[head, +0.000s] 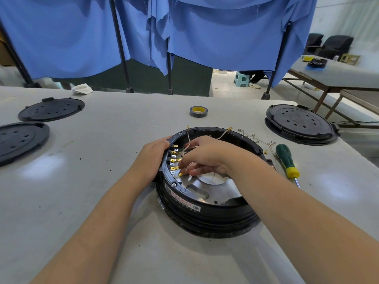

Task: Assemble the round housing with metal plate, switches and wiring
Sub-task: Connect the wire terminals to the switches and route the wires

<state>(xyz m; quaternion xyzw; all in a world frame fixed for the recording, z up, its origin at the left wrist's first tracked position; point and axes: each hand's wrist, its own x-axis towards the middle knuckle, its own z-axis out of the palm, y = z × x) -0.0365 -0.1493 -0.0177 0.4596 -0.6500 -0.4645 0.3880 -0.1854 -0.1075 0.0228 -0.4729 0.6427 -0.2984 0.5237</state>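
The round black housing (pixel 207 214) stands open side up in the middle of the table, with a shiny metal plate (pixel 207 187) inside. A row of switches with gold terminals (pixel 174 160) lines its inner left wall. My left hand (pixel 152 158) grips the housing's left rim. My right hand (pixel 205 156) reaches inside and pinches a thin white wire (pixel 188 140) next to the terminals. The wire's free ends with gold connectors stick up over the far rim.
A green and yellow screwdriver (pixel 286 160) and loose wires (pixel 254 139) lie right of the housing. A tape roll (pixel 198 111) sits behind it. Black round lids lie at the left (pixel 51 109) (pixel 20 140), and another housing (pixel 300 124) at the right.
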